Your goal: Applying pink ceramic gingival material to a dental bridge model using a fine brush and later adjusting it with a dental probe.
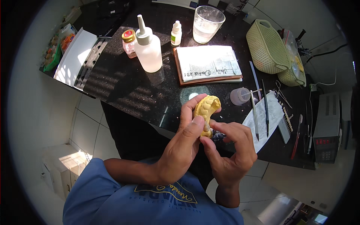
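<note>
A yellow plaster dental cast (pixel 204 107) with a row of moulded teeth is held up in front of me, near the counter's front edge. My left hand (pixel 180 149) is closed around it, thumb on the near face and fingers behind. With thumb and forefinger, my right hand (pixel 235 148) pinches the cast's lower end. Between the fingertips a small pale greyish patch (pixel 206 127) shows on the teeth; whether it is a separate piece I cannot make out. The fingers partly hide that end of the cast.
On the dark counter stand a nozzle bottle (pixel 149 52), a lidded jar (pixel 129 42), a dropper bottle (pixel 176 34) and a glass of liquid (pixel 207 28). A notebook (pixel 208 63) lies beyond my hands. Rightward are a small cup (pixel 240 96), brushes (pixel 267 112), paper (pixel 272 112), a basket (pixel 268 52) and a control box (pixel 327 127).
</note>
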A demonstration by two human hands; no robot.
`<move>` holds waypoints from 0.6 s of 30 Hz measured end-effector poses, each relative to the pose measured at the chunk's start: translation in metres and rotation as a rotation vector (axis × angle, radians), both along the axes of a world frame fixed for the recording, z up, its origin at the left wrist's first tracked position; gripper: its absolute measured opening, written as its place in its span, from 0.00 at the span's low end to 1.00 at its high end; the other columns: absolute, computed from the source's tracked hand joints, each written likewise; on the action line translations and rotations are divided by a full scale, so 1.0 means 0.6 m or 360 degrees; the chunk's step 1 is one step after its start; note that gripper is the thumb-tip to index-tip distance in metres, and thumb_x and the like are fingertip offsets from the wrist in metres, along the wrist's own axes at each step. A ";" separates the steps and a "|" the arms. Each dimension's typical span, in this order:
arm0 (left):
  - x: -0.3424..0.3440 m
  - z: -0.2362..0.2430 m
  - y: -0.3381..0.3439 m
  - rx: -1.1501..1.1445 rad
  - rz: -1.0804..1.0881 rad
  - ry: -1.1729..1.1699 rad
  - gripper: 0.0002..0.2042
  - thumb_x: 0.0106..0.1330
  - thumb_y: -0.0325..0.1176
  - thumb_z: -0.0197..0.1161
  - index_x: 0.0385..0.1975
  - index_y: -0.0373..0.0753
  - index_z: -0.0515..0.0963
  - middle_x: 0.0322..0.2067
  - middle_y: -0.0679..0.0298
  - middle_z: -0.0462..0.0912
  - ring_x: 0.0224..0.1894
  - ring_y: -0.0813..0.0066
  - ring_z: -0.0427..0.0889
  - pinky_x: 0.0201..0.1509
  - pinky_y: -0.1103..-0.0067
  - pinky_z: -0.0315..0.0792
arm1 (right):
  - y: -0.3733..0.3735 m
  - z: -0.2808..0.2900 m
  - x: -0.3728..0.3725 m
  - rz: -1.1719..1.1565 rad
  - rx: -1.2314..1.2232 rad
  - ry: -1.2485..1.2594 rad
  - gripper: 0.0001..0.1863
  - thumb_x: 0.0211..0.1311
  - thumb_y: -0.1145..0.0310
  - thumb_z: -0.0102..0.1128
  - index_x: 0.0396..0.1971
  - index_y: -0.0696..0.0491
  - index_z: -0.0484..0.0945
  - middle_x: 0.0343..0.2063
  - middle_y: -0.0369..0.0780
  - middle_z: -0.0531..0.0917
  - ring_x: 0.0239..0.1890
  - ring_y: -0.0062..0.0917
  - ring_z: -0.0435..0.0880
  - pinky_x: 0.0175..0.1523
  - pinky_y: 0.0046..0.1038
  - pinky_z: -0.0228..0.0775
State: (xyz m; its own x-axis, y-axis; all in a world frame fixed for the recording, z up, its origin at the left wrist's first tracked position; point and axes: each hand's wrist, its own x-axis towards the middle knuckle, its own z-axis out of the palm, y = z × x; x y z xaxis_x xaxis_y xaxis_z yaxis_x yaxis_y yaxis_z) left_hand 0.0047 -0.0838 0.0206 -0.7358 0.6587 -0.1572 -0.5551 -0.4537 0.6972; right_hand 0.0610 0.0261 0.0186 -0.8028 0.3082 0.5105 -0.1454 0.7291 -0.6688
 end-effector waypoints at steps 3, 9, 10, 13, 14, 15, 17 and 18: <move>0.004 0.004 0.001 0.0119 0.0009 -0.0017 0.27 0.70 0.42 0.35 0.64 0.37 0.41 0.60 0.50 0.55 0.63 0.66 0.56 0.66 0.71 0.51 | 0.000 0.003 0.004 -0.0032 0.0024 0.0031 0.19 0.35 0.75 0.74 0.33 0.57 0.80 0.30 0.39 0.83 0.33 0.28 0.79 0.35 0.24 0.72; -0.002 0.008 -0.012 0.0249 -0.0121 -0.0036 0.28 0.69 0.35 0.39 0.65 0.37 0.38 0.60 0.48 0.55 0.62 0.66 0.59 0.65 0.71 0.55 | 0.010 0.006 0.011 -0.0038 -0.0338 0.0131 0.16 0.38 0.79 0.71 0.32 0.58 0.79 0.30 0.40 0.83 0.34 0.26 0.79 0.36 0.24 0.72; -0.003 0.007 -0.013 0.0269 -0.0149 -0.0026 0.28 0.69 0.33 0.42 0.65 0.37 0.38 0.60 0.48 0.55 0.62 0.66 0.61 0.65 0.71 0.57 | 0.011 0.008 0.011 -0.0022 -0.0489 0.0129 0.15 0.39 0.79 0.70 0.32 0.58 0.79 0.30 0.40 0.83 0.34 0.25 0.79 0.36 0.24 0.72; -0.006 0.011 -0.017 0.0172 -0.0166 0.0046 0.30 0.67 0.30 0.48 0.64 0.38 0.39 0.60 0.48 0.57 0.59 0.67 0.65 0.63 0.72 0.62 | 0.017 0.020 0.014 0.0046 -0.0497 0.0141 0.13 0.42 0.79 0.69 0.32 0.59 0.79 0.29 0.41 0.83 0.33 0.25 0.79 0.39 0.25 0.72; -0.007 0.011 -0.019 0.0174 -0.0170 0.0047 0.30 0.67 0.30 0.48 0.64 0.38 0.39 0.60 0.48 0.57 0.59 0.67 0.65 0.63 0.72 0.62 | 0.020 0.025 0.016 0.0042 -0.0495 0.0143 0.13 0.42 0.79 0.69 0.32 0.59 0.79 0.29 0.41 0.83 0.33 0.25 0.79 0.39 0.25 0.72; -0.009 0.009 -0.020 0.0167 -0.0172 0.0085 0.32 0.66 0.28 0.51 0.64 0.38 0.40 0.59 0.50 0.58 0.58 0.68 0.67 0.61 0.72 0.64 | 0.023 0.030 0.017 0.0082 -0.0480 0.0153 0.12 0.43 0.79 0.68 0.32 0.59 0.79 0.29 0.42 0.83 0.33 0.26 0.80 0.40 0.25 0.71; -0.011 0.012 -0.021 0.0164 -0.0187 0.0127 0.33 0.65 0.27 0.54 0.64 0.38 0.41 0.58 0.51 0.60 0.57 0.69 0.68 0.60 0.72 0.67 | 0.024 0.037 0.017 0.0110 -0.0459 0.0168 0.11 0.44 0.79 0.67 0.32 0.60 0.79 0.29 0.43 0.83 0.32 0.27 0.81 0.41 0.25 0.71; -0.012 0.017 -0.022 0.0145 -0.0177 0.0179 0.33 0.64 0.26 0.55 0.64 0.38 0.42 0.57 0.52 0.60 0.57 0.69 0.68 0.59 0.72 0.68 | 0.022 0.039 0.015 0.0110 -0.0509 0.0185 0.10 0.46 0.79 0.66 0.31 0.60 0.79 0.30 0.44 0.83 0.32 0.27 0.81 0.41 0.24 0.71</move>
